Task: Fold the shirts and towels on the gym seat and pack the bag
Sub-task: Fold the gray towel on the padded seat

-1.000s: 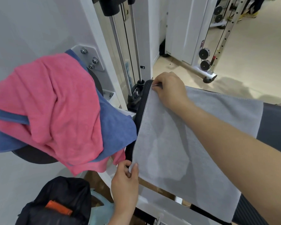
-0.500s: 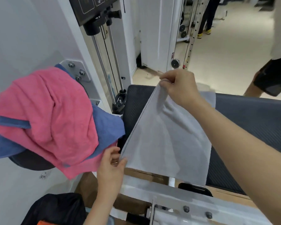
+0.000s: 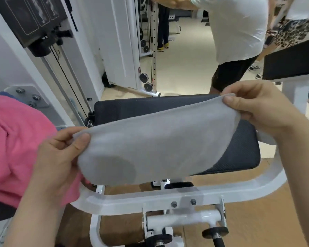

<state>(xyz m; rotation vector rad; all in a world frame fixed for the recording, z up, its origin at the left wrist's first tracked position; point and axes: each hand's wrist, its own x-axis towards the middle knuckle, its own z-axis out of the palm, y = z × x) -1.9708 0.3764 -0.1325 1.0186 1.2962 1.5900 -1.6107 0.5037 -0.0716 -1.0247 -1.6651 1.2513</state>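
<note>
A grey towel (image 3: 155, 147) hangs stretched between my two hands above the black gym seat (image 3: 239, 154). My left hand (image 3: 61, 157) pinches its left corner with thumb on top. My right hand (image 3: 253, 106) pinches the right corner, higher and further back. The towel's lower edge droops over the seat's front. A pink cloth (image 3: 16, 148) lies heaped on a pad at the left, with a sliver of blue cloth (image 3: 5, 93) showing behind it. The bag is out of view.
The white machine frame (image 3: 168, 196) curves round the seat's front, with a cable column (image 3: 66, 77) at the left. A person in a white shirt and black shorts (image 3: 237, 41) stands just beyond the seat. A black pad (image 3: 291, 63) is at the right.
Both hands have lifted the grey towel off the seat and swung it to face me, held by two corners. My right hand has moved right, and the view has tilted up.
</note>
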